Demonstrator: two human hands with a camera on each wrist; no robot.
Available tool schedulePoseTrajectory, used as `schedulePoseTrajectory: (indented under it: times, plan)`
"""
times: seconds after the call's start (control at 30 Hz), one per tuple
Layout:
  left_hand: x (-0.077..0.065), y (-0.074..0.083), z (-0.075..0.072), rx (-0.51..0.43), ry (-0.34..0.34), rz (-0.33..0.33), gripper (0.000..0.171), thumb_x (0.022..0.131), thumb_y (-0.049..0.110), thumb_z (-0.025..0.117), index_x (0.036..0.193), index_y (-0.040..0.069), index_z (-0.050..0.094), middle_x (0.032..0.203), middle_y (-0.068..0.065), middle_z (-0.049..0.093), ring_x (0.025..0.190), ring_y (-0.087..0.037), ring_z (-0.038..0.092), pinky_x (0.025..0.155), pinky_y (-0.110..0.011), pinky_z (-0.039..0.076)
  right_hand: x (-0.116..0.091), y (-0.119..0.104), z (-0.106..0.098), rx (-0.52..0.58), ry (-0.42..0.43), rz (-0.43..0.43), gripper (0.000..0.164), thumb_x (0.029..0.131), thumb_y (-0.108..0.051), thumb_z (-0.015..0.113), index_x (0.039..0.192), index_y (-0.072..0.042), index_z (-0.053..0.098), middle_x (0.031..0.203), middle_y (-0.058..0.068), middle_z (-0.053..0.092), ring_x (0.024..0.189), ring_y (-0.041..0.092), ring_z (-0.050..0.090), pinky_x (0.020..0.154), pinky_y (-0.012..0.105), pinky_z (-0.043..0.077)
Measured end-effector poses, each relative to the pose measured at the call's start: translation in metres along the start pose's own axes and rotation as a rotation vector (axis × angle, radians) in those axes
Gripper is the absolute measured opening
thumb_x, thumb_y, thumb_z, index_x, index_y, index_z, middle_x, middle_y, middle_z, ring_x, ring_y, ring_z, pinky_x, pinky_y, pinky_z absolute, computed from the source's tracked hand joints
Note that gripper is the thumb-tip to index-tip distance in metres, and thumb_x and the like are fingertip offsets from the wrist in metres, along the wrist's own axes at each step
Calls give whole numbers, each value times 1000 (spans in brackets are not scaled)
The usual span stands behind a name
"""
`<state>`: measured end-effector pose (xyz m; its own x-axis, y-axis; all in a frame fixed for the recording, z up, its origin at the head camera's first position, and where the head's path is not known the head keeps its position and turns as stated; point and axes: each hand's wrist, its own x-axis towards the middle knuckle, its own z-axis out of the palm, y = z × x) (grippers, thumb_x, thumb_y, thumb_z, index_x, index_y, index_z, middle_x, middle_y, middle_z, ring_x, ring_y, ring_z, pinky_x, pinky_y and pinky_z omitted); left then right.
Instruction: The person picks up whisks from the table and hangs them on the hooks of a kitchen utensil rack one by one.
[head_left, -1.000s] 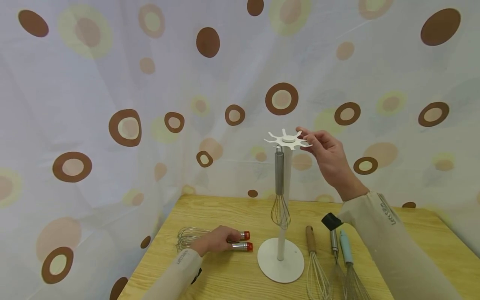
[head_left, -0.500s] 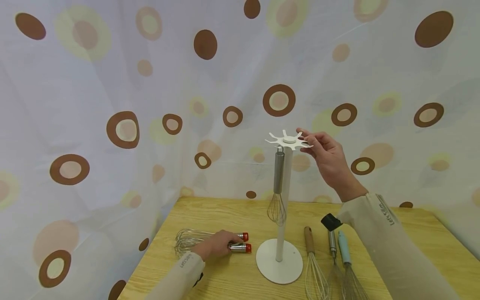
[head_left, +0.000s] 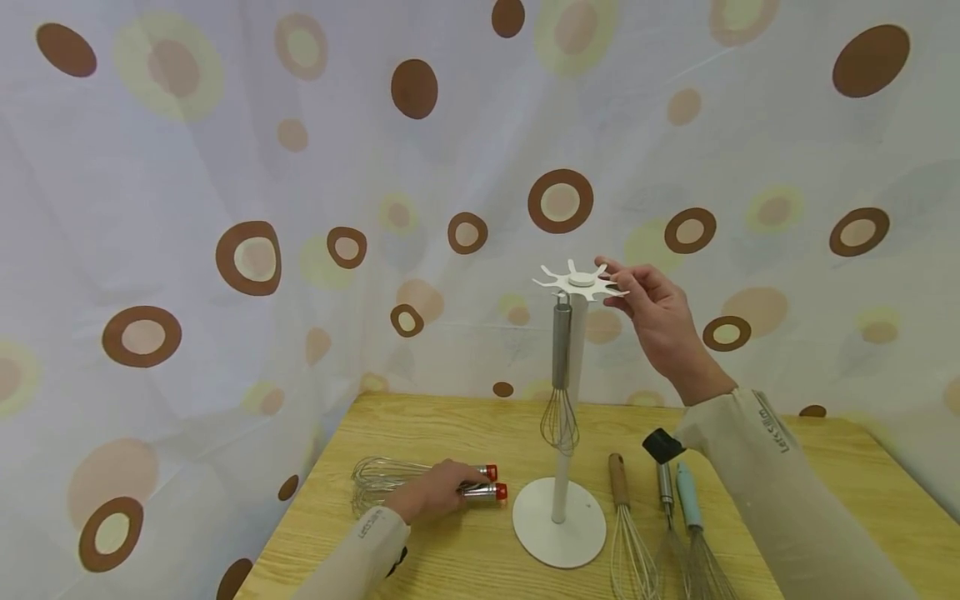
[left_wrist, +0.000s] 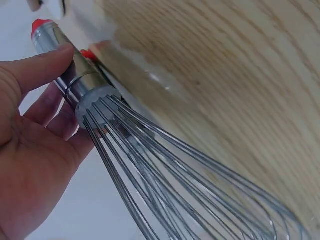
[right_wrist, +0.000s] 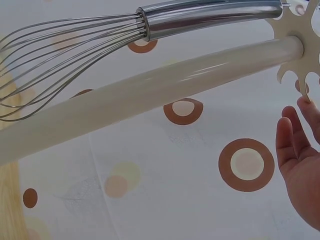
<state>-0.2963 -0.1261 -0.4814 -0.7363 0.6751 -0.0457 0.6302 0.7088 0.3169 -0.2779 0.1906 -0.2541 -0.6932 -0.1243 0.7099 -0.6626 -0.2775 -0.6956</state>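
Note:
My left hand [head_left: 431, 492] grips the metal handle of a red-tipped balloon whisk [left_wrist: 86, 80] low over the table, thumb along the handle in the left wrist view. Behind it is a second red-tipped whisk [head_left: 491, 472], partly hidden by the hand. At the top of a white hanging stand [head_left: 581, 281], my right hand [head_left: 660, 312] pinches one prong between thumb and index finger; the right wrist view hides the thumb. A small metal whisk [head_left: 561, 346] hangs by its loop from a front prong, wires down.
Right of the stand's round base [head_left: 558, 546] lie a wooden-handled whisk [head_left: 618, 483], a metal-handled whisk [head_left: 665, 483] and a light-blue-handled whisk [head_left: 687, 496]. The wooden table [head_left: 442, 408] meets a spotted curtain [head_left: 450, 150] at the back and left.
The hanging whisk has swung slightly left and back. The red end of the whisk in my left hand has tipped slightly. My right hand stays on the prong.

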Motion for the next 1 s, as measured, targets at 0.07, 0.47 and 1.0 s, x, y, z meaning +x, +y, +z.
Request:
schedulePoseTrajectory:
  times: [0.07,0.47,1.0]
  plan:
    - [0,3,-3,-7,15,26,41,86,-1,65,124,15,64,111,0,64,93,-8,57,79,-24,48,0,0,0,1,5,1,23,98,-15,48,99,7,52,128,2,59,118,13,53,83,23,48]
    - [1,21,-20,-293,79,53,45,90,4,63,134,12,55,124,-5,59,106,-14,58,84,-25,48,-1,0,1,20,4,2,16,97,-16,49,99,-2,58,128,3,59,116,14,54,82,22,48]
    - [8,41,-66,-631,364,68,46,96,3,52,141,3,41,129,-18,52,114,-30,52,93,-43,46,0,1,1,50,17,-4,15,96,-16,51,97,-3,60,126,3,60,112,15,56,80,21,48]
